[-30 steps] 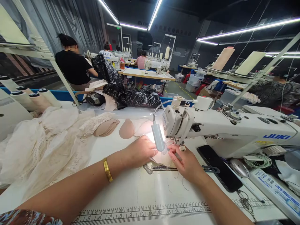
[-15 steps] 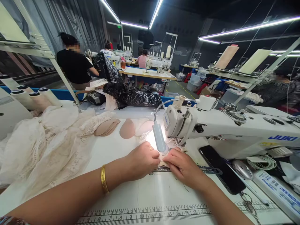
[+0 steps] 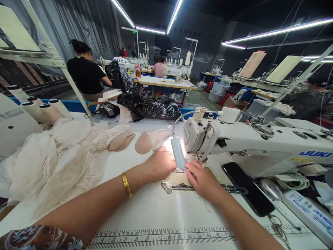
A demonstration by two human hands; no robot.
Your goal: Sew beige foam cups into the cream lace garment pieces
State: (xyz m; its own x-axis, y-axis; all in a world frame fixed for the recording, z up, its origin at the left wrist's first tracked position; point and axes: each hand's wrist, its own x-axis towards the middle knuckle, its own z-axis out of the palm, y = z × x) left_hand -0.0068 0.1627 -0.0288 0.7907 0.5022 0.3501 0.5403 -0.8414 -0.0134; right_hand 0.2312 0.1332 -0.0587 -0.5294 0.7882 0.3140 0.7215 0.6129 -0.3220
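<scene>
Pale lace fabric (image 3: 164, 139) lies brightly lit at the sewing machine (image 3: 199, 137), mostly covered by my hands and a grey lamp head (image 3: 178, 152). My left hand (image 3: 161, 165) is closed on the fabric, left of the needle area. Just right of the lamp, my right hand (image 3: 201, 176) pinches the fabric's near edge, its fingertips close to the presser foot. Lamp glare and the lamp head hide part of what both hands grip. Beige oval pads (image 3: 143, 143) lie behind my left hand, with a stack of similar pads (image 3: 121, 141) farther left.
Cream lace cloth (image 3: 62, 156) is heaped on the left. A phone (image 3: 247, 187), a mouse (image 3: 270, 188) and keys (image 3: 277, 225) lie on the right. A printed ruler (image 3: 161, 238) runs along the front. Behind are a black plastic bag (image 3: 156, 107) and a seated co-worker (image 3: 85, 71).
Both hands have moved away from me, toward the needle area, uncovering the machine's plate in front of them. The camera view has shifted slightly.
</scene>
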